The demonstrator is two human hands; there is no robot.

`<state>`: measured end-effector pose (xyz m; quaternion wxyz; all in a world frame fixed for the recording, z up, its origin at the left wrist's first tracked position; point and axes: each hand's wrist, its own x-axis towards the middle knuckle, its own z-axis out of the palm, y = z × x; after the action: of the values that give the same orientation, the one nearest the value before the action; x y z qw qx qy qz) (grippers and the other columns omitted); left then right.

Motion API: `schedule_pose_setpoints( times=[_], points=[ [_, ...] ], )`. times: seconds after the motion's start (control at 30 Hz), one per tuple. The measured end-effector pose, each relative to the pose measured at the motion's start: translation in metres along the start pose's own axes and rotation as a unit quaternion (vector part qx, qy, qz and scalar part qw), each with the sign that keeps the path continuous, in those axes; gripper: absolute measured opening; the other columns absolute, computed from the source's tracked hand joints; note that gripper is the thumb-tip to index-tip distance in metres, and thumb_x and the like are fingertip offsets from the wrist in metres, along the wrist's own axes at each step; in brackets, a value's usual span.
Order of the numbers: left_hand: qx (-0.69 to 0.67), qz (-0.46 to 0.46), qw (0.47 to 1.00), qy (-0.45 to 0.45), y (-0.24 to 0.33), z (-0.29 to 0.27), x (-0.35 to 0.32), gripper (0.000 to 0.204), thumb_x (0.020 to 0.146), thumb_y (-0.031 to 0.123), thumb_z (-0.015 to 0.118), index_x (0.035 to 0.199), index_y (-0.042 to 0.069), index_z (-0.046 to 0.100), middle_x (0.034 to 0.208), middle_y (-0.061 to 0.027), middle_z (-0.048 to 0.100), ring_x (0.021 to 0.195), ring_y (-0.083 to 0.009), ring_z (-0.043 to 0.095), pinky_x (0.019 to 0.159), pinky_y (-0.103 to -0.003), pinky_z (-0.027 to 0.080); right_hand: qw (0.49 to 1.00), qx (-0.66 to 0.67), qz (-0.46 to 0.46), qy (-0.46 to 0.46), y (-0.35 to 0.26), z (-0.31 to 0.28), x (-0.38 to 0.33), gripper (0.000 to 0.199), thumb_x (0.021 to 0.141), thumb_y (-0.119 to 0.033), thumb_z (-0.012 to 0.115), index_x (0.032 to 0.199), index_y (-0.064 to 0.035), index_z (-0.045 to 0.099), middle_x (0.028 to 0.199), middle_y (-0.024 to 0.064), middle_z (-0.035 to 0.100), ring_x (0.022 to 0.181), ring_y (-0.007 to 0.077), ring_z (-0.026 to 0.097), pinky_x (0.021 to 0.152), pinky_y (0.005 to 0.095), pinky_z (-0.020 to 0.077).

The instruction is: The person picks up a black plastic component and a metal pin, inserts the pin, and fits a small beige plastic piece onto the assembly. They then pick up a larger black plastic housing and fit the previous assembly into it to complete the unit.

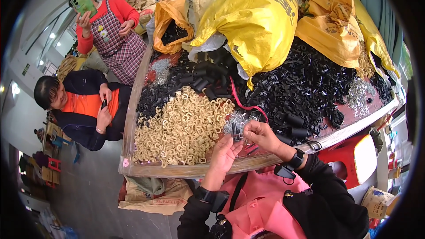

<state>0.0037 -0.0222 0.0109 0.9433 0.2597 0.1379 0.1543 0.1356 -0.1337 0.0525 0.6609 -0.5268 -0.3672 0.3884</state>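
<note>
At the table's near edge, my left hand [225, 152] is turned partly palm up, its thumb and fingers closed on a small black plastic part [236, 129]. Close to its right, my right hand [264, 137] is in a pinch, fingertips beside that part. Whatever the pinch holds is too small to make out. Just beyond the hands lies a little heap of shiny metal pieces [241, 119]. Cream-coloured ring-shaped plastic pieces [177, 128] are piled to the left. A large heap of small black parts [301, 84] spreads to the right and behind.
A yellow sack [252, 17] bulges over the table's far side, with orange sacks [327, 26] beside it. A pink-red strip [243, 102] crosses the black parts. A red stool [349, 157] stands at right. Two people are at left, one holding up a phone [83, 3].
</note>
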Motion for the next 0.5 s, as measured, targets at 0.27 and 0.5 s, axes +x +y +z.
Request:
schedule_pose_setpoints(
  times=[0.27,0.5],
  points=[
    [0.011,-0.028,0.998,-0.046,-0.003,0.019,0.0,0.024,0.084,0.011,0.052,0.106,0.002,0.052,0.1,-0.0093,0.059,0.086,-0.0189,0.06,0.075,-0.029,0.05,0.909,-0.32,-0.259,0.073,-0.012,0.0,-0.006,0.006,0.074,-0.005,0.062,0.076,-0.0053,0.056,0.072,0.0043,0.051,0.071,0.0189,0.05,0.061,0.0295,0.0405],
    [0.046,-0.043,0.998,-0.021,-0.005,0.018,0.002,0.024,0.083,0.009,0.054,0.105,0.0,0.052,0.097,-0.01,0.059,0.085,-0.0195,0.06,0.073,-0.028,0.051,0.887,-0.37,-0.271,0.062,-0.013,-0.005,-0.013,0.01,0.069,-0.003,0.063,0.076,-0.0057,0.056,0.074,0.0049,0.051,0.072,0.0228,0.049,0.063,0.0307,0.0401]
  ],
)
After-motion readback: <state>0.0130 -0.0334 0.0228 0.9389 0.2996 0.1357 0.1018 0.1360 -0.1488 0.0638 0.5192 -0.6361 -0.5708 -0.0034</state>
